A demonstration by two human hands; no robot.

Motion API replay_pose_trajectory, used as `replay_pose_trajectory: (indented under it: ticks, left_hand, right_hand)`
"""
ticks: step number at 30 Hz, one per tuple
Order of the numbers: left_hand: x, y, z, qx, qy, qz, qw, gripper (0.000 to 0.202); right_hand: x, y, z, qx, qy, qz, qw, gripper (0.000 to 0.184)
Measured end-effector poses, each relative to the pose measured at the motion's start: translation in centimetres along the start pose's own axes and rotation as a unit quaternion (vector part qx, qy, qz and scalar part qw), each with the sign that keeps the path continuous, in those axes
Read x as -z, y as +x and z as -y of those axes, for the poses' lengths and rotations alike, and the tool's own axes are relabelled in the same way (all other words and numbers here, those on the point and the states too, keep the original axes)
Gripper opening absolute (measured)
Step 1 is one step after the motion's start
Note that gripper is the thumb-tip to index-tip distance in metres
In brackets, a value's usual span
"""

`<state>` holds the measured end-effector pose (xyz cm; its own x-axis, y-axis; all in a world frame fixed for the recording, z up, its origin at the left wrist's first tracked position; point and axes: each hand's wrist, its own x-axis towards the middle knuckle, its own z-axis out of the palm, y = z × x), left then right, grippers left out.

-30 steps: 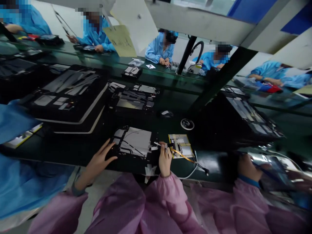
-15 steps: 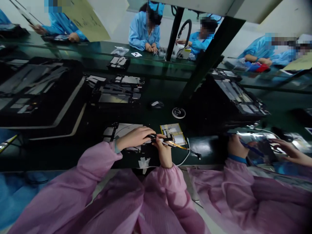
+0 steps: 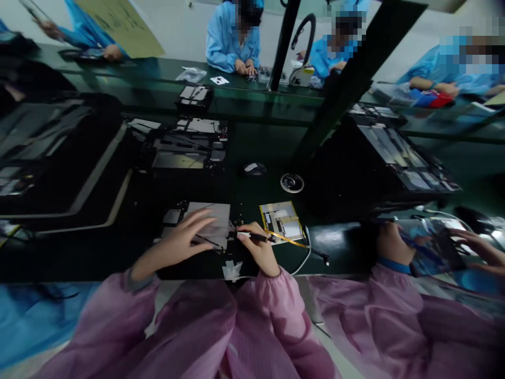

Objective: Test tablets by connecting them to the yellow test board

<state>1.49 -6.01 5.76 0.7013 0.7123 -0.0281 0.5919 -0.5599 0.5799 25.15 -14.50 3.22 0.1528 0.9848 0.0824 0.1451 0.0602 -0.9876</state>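
My left hand [image 3: 178, 245] is open, its fingers spread over the left part of a flat electronic device [image 3: 218, 213] with a pale grey panel and a black frame. Part of the device is hidden under that hand. At the device's right edge, my right hand [image 3: 262, 251] pinches a slim black piece with a pale end [image 3: 258, 238]; its exact kind I cannot make out. Right behind this hand lies a yellow-edged panel [image 3: 292, 227] with an orange ribbon cable [image 3: 290, 240]. Crumpled clear tape [image 3: 232, 270] sits at the table's front edge.
A mouse [image 3: 254, 169] and a round white-rimmed object [image 3: 292, 183] lie farther back. Stacks of device parts stand left [image 3: 43, 131] and right [image 3: 394, 152]. A white cable [image 3: 306, 252] curves at the right. A co-worker's hands [image 3: 394, 245] work close by on the right.
My left hand has left my right hand, moved left and spread its fingers over the device. My right hand has shifted slightly down and left, still pinching the black piece.
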Motion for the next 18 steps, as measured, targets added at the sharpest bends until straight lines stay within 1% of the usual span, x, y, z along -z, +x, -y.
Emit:
replay_pose_trajectory:
  ticks: [1, 2, 3, 4, 5, 7, 10, 14, 16, 18]
  left_hand:
    - [0.2, -2.3, 1.5, 0.052, 0.017, -0.019, 0.998, 0.059]
    - [0.1, -4.6, 2.9, 0.104, 0.032, -0.05, 0.993, 0.061]
    - [-0.1, -6.7, 4.1, 0.148, 0.04, -0.072, 0.985, 0.063]
    - [-0.5, -8.4, 5.2, 0.182, 0.039, -0.08, 0.979, 0.063]
    - [-0.9, -9.8, 5.9, 0.2, 0.032, -0.087, 0.975, 0.063]
    - [-1.7, -11.5, 6.6, 0.211, 0.013, -0.099, 0.972, 0.06]
    - [-2.1, -11.7, 6.4, 0.196, -0.011, -0.138, 0.971, 0.053]
    - [-1.2, -10.8, 6.3, 0.166, -0.029, -0.205, 0.964, 0.043]
    - [-0.5, -10.4, 6.4, 0.147, -0.021, -0.264, 0.953, 0.036]
    - [0.6, -10.1, 6.2, 0.135, 0.0, -0.352, 0.926, 0.03]
  right_hand:
    - [0.0, 0.4, 0.3, 0.017, -0.014, 0.036, 0.999, 0.018]
    - [-0.1, 0.8, 0.5, 0.026, -0.016, 0.063, 0.998, 0.021]
    - [-0.2, 1.2, 0.8, 0.03, -0.011, 0.081, 0.996, 0.025]
    - [-0.4, 1.6, 1.1, 0.031, -0.004, 0.092, 0.995, 0.029]
    - [-0.6, 2.0, 1.4, 0.028, 0.002, 0.101, 0.995, 0.032]
    - [-0.9, 2.6, 2.4, 0.018, 0.01, 0.119, 0.993, 0.033]
    - [-1.3, 3.3, 4.7, -0.005, 0.03, 0.151, 0.988, 0.035]
    - [-1.7, 4.1, 9.5, -0.035, 0.075, 0.174, 0.981, 0.032]
    - [-1.9, 4.8, 11.8, -0.026, 0.088, 0.176, 0.98, 0.03]
    - [-2.0, 5.7, 13.3, -0.004, 0.094, 0.16, 0.983, 0.027]
